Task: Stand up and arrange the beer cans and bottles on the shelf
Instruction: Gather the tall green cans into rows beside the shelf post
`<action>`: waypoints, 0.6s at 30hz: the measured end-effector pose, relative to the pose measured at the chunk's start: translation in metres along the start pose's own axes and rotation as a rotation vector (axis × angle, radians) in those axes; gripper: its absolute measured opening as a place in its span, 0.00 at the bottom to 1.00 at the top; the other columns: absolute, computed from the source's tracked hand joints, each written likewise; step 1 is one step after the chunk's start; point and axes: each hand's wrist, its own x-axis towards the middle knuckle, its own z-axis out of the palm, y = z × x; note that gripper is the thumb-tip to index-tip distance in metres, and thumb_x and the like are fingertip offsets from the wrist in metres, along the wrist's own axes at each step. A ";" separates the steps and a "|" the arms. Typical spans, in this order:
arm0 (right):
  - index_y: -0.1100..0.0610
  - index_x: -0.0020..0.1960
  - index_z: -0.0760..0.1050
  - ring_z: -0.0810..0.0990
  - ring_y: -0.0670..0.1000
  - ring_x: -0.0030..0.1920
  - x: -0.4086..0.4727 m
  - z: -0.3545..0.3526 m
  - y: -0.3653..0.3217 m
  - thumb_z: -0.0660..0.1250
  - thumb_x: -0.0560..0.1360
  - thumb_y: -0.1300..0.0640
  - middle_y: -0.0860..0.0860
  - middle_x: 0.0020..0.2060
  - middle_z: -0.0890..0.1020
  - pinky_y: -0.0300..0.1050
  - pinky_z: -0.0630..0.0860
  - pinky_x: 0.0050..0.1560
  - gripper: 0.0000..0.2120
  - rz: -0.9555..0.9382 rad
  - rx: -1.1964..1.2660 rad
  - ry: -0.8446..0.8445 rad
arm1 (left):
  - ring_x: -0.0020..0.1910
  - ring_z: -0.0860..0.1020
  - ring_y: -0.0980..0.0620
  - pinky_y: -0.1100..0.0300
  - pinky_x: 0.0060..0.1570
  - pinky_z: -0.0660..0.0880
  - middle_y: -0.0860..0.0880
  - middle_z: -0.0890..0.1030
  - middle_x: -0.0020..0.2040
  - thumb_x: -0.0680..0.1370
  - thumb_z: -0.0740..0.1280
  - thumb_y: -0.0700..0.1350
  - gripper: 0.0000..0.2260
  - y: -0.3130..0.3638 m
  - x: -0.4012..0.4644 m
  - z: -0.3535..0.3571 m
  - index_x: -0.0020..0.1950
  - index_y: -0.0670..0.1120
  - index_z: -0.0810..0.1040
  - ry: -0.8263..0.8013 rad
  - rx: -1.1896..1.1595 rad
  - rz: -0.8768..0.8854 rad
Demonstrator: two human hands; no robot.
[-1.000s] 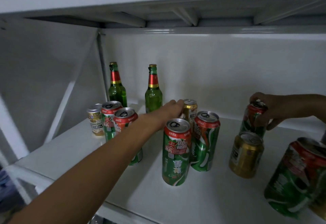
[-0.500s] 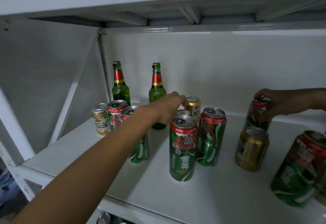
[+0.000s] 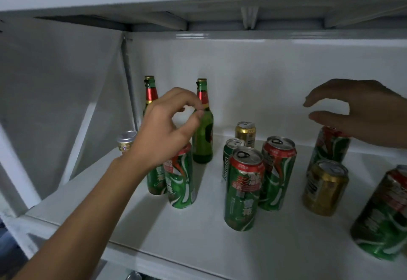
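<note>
2 bare hands, left hand (image 3: 164, 134) and right hand (image 3: 361, 112), no gloves, rings or watch showing. Left forearm (image 3: 88, 213) bare along its whole visible length, no sleeve anywhere on it. Right wrist bare too, cut off by the frame edge. Fingernails short and unpainted.

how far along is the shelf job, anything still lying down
Mostly done: both bottles and every can in view stand upright on the shelf; none lies down. In hand: nothing. The left hand hangs open in front of the bottles, and the right hand is open just above a green can. Left: tidying, since the cans stand in loose clusters, not rows.
</note>
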 end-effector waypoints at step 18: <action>0.34 0.54 0.73 0.72 0.39 0.55 0.009 0.070 -0.100 0.53 0.77 0.27 0.28 0.51 0.75 0.52 0.76 0.52 0.17 0.003 0.047 0.157 | 0.64 0.76 0.61 0.59 0.65 0.76 0.62 0.78 0.63 0.82 0.70 0.44 0.12 -0.043 -0.085 -0.074 0.66 0.52 0.82 0.099 0.013 -0.363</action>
